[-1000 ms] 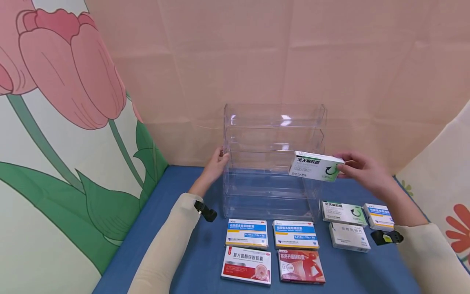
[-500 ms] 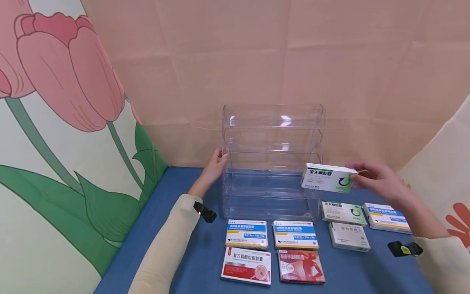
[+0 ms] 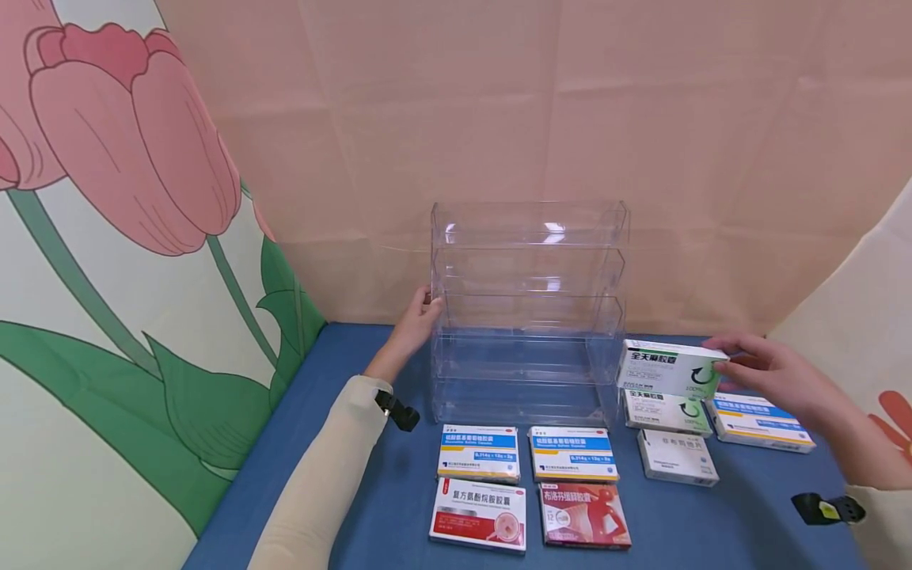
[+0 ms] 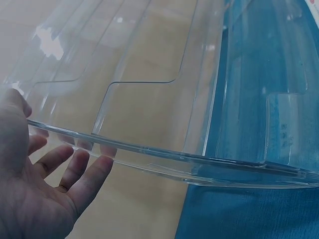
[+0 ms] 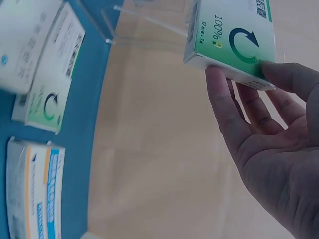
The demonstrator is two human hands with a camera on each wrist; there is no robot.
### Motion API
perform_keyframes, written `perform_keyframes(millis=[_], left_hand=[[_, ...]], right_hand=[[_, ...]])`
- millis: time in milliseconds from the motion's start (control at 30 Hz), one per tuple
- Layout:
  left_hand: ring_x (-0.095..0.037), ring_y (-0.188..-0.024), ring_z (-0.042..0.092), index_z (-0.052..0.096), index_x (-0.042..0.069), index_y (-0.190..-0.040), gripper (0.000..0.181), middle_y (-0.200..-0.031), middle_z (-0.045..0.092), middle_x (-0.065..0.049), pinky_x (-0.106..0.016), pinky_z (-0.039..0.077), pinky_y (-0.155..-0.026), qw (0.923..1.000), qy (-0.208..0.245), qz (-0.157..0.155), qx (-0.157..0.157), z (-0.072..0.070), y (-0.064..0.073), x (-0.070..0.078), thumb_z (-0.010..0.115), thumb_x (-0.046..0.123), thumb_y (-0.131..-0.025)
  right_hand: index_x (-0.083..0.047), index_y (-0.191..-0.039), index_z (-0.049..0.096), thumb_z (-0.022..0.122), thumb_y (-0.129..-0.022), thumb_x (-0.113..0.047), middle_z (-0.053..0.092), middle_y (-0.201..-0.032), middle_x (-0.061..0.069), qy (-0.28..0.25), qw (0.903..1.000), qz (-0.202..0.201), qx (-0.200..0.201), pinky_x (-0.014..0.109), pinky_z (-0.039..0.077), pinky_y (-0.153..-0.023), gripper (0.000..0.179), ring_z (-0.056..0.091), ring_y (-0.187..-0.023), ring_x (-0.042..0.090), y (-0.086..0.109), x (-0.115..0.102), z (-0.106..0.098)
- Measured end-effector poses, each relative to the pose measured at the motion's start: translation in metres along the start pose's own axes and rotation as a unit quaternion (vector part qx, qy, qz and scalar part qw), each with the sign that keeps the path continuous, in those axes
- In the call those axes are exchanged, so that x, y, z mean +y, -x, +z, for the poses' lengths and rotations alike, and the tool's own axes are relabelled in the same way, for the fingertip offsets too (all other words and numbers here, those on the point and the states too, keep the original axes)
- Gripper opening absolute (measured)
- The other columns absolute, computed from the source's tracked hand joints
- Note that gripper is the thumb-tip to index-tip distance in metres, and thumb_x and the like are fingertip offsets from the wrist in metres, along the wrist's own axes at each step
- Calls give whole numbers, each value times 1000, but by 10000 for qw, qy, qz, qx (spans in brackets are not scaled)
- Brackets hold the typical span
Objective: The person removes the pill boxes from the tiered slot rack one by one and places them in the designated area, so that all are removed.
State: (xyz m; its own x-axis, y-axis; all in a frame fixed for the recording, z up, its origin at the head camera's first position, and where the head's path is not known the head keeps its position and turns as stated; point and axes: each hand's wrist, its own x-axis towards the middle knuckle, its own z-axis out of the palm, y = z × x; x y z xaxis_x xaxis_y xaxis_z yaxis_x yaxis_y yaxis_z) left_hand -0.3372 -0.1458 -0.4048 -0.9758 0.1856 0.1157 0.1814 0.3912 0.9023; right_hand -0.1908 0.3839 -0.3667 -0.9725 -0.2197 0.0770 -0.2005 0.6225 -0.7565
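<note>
My left hand (image 3: pixel 416 324) holds the left side of a clear plastic tiered rack (image 3: pixel 527 380), standing upright at the back of the table. In the left wrist view the thumb lies over the rack's side edge (image 4: pixel 144 148) and the fingers curl beneath it. My right hand (image 3: pixel 787 380) pinches a white and green medicine box (image 3: pixel 666 369) by its right end, to the right of the rack. This box overlaps a matching green and white box (image 3: pixel 666 413) on the table in the head view. The right wrist view shows thumb and fingertips at the held box's corner (image 5: pixel 244 47).
Two white and blue boxes (image 3: pixel 480 453) lie before the rack, with a red and white box (image 3: pixel 477 514) and a red box (image 3: pixel 584 516) nearer. To the right lie a plain white box (image 3: pixel 678 457) and another blue and white box (image 3: pixel 762 422). A pink cloth backdrop (image 3: pixel 356 158) hangs behind.
My right hand has carried the green and white box right and downward, away from the rack's front, to over the matching box. My left hand has stayed on the rack.
</note>
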Motion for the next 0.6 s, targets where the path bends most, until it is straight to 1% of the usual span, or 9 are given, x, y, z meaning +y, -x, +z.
perform_keyframes(millis=[100,167,267,367,433,500,600], left_hand=[[-30,-105,52,35,15,-148,47,-128,46,-15,-39,50,-78,10000,-42,31,2,0,0,0,42,38,-108],[-29,-102,52,35,15,-149,47,-127,47,-15,-37,49,-76,10000,-70,69,7,1,-1,0,42,37,-108],[-27,-98,52,35,14,-148,46,-125,47,-15,-36,48,-74,9999,-57,114,30,1,-2,0,42,36,-109],[-26,-95,52,37,14,-147,44,-124,46,-15,-35,48,-72,9999,-42,123,43,2,-3,1,42,35,-108],[-26,-95,52,37,14,-146,43,-124,46,-14,-35,49,-72,9999,-49,121,51,3,-4,1,43,34,-108],[-27,-96,52,37,15,-146,43,-124,47,-14,-35,49,-73,9999,-39,114,60,3,-4,0,43,34,-108],[-27,-97,53,37,15,-146,43,-124,47,-14,-34,49,-73,9999,-29,107,71,4,-4,1,43,33,-108]], right_hand=[[0,-138,52,61,-102,-19,56,-115,-16,-14,9997,228,-35,27,59,-74,42,65,-94,-2,5,7,-3],[2,-139,50,62,-102,-19,56,-115,-18,-1,9997,241,-66,28,59,-74,44,65,-94,-1,10,13,-5],[3,-139,50,63,-101,-19,56,-114,-26,-13,9996,277,-96,30,60,-73,46,66,-94,0,16,22,-8],[6,-138,50,62,-101,-17,56,-114,-27,-59,9992,341,-191,31,60,-73,45,66,-93,2,23,31,-13],[6,-138,50,61,-102,-17,57,-114,-23,-86,9986,430,-295,32,60,-73,44,67,-91,5,26,37,-16],[4,-138,51,61,-102,-18,59,-113,-22,-93,9974,620,-348,32,60,-73,44,67,-90,6,30,42,-20],[4,-137,52,61,-102,-16,62,-111,-22,-185,9961,704,-494,33,60,-72,41,67,-89,7,35,52,-26]])
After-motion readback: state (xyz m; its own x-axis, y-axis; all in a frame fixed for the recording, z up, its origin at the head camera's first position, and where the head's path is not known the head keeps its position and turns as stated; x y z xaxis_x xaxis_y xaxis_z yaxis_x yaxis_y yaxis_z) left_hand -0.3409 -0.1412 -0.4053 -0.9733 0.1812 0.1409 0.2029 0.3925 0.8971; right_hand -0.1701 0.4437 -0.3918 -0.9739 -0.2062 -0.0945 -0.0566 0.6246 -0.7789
